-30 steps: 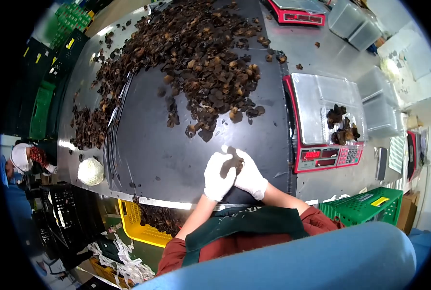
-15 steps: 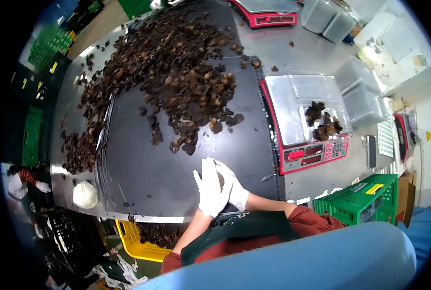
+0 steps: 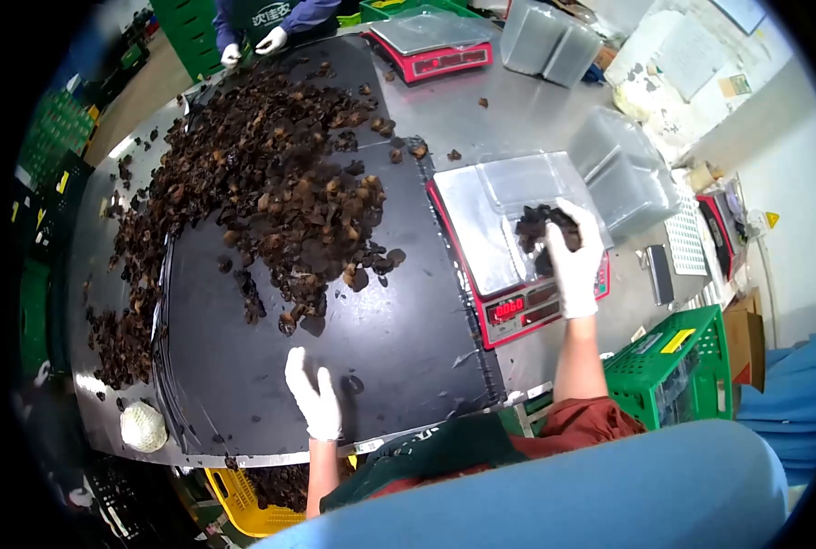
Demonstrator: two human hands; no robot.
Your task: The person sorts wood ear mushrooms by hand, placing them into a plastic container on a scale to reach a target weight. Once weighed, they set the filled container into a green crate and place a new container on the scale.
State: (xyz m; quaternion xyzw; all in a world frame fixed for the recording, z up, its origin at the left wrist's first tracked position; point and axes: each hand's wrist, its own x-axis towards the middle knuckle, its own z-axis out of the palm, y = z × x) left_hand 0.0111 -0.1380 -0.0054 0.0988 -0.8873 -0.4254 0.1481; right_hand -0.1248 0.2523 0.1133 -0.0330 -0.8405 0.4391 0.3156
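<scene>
My right hand (image 3: 576, 259), in a white glove, is over the scale (image 3: 518, 316) with its thumb and fingers curled around dark wood ear mushrooms (image 3: 538, 222) in a clear plastic tray (image 3: 490, 233). Red digits glow on the scale's display. Above the black mat (image 3: 234, 366) my left hand (image 3: 315, 395), also gloved, holds nothing, its thumb and fingers apart. Close to its fingers lies a small dark piece (image 3: 355, 384). Farther up the mat spreads a large heap of wood ear mushrooms (image 3: 280, 174).
A second scale (image 3: 440, 59) stands at the far side, with clear plastic boxes (image 3: 550, 41) beside it. More clear boxes (image 3: 632, 188) sit right of my scale. A green crate (image 3: 673, 361) and a yellow crate (image 3: 243, 508) are below table height. Another person's gloved hands (image 3: 270, 41) are across the table.
My hands, together over the mat before, have parted: the right moved to the tray on the scale, the left stayed over the mat and opened. The view shifted; another person came into sight.
</scene>
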